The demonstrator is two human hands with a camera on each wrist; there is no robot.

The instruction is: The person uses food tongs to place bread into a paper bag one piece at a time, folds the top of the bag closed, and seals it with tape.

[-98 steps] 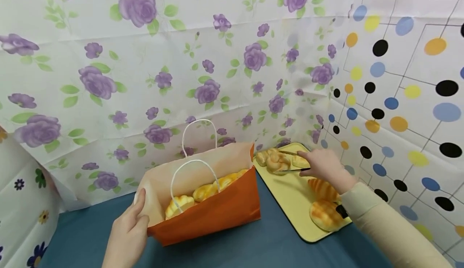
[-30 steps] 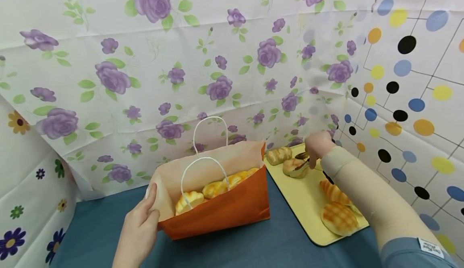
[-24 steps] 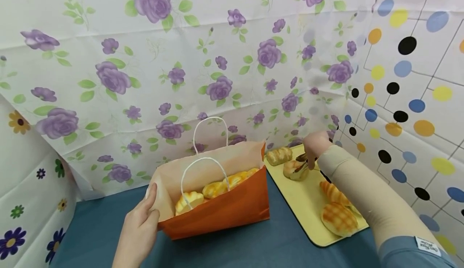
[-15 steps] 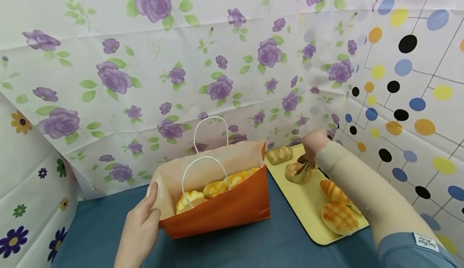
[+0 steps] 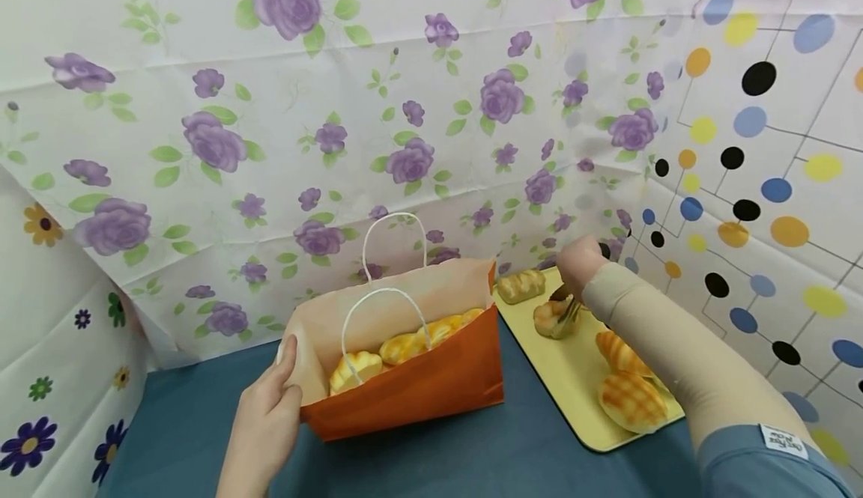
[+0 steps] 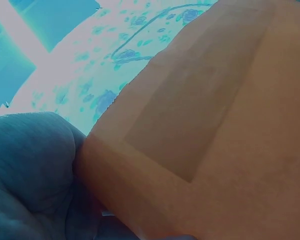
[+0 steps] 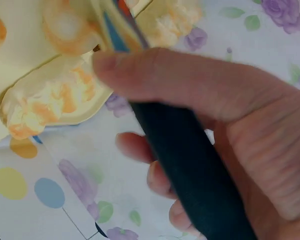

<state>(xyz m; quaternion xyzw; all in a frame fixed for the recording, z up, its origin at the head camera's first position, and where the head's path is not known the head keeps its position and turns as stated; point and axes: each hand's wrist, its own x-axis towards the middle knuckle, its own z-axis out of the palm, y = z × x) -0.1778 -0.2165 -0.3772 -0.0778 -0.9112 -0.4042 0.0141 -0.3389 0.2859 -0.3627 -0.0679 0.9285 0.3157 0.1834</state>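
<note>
My left hand grips the near left edge of an orange paper bag, thumb over the rim. In the left wrist view, the bag's side fills most of the frame beside that hand. My right hand holds tongs, whose dark handle shows in the right wrist view, thumb on top and fingers curled beneath. Pointing down, the tongs' tips are at a round knotted bread roll on the yellow tray. The hand and forearm hide part of the tray's right side.
Several bread pieces lie inside the bag, under its white handles. On the tray are a ridged roll at the back left, a striped croissant and a round checkered bun near the front. Patterned cloth walls enclose the blue table.
Since the earliest frame my right hand has turned with the tongs, its wrist raised. The knotted roll has shifted slightly forward, away from the ridged roll. My left hand keeps its grip on the bag.
</note>
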